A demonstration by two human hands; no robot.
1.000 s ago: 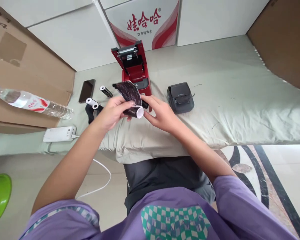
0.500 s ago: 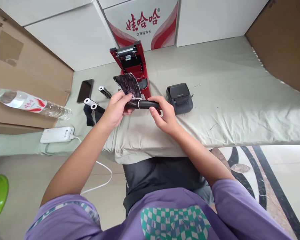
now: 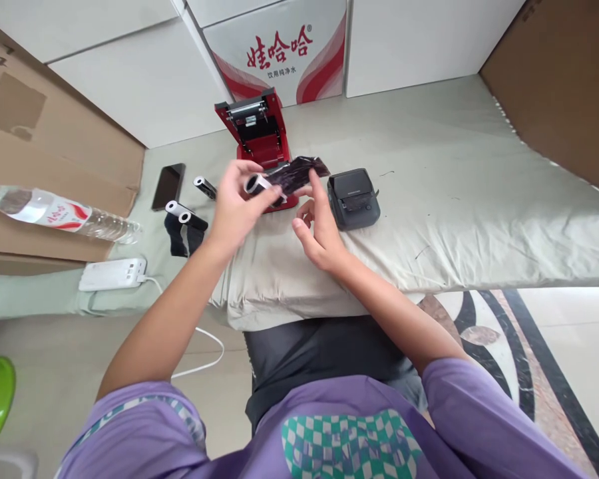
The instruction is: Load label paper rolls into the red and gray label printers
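My left hand grips a paper roll between thumb and fingers; its hollow end faces me. From the roll a black, streaky loose end of paper stretches out to the right. My right hand has its fingers apart, the index fingertip at the black loose end and the thumb away from it. Just behind both hands stands a red printer with its lid raised; its lower front is partly hidden by the roll and paper. A small black printer sits right of my right hand, lid down.
Several black-and-white rolls lie left of my left hand, beside a dark phone. A white power bank with a cable and a water bottle are further left. White cartons line the back of the cloth-covered surface.
The roll has been turned so its hollow end faces left toward me, and its loose end now points right. My right hand has let go of the roll's body.
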